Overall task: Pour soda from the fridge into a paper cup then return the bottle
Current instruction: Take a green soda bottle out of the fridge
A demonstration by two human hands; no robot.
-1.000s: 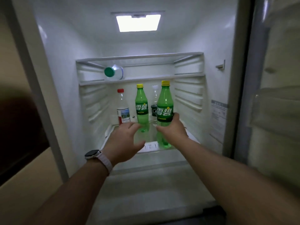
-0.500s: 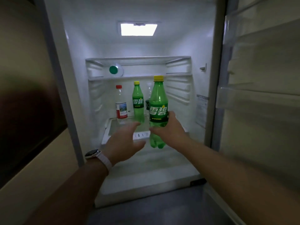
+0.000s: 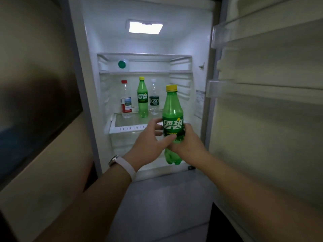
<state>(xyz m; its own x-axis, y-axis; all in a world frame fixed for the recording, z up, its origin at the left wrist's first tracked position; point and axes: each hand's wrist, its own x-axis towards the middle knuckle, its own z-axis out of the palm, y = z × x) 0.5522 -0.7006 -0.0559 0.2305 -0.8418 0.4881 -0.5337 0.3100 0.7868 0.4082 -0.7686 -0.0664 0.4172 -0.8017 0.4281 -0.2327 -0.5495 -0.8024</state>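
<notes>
**Soda bottle held in front of the open fridge, before pouring**

The green soda bottle [image 3: 173, 123] was held upright in front of the fridge shelf [image 3: 129, 127], clear of it and nearer the camera. The right hand [image 3: 187, 144] was wrapped around the lower body of the bottle, fingers clenched on it below the label. The left hand [image 3: 150, 145] was placed against the bottle's left side, thumb across the front and fingers curled loosely beside the label; a firm grip there could not be confirmed. The yellow cap [image 3: 171, 88] was seen in place. Behind the bottle, on the shelf, a second green bottle [image 3: 142, 98], a red-capped bottle [image 3: 126, 100] and a clear bottle [image 3: 154, 100] were standing. No paper cup was visible. Retrieval was judged nearly complete; uncapping, pouring and returning the bottle were judged outstanding.
</notes>
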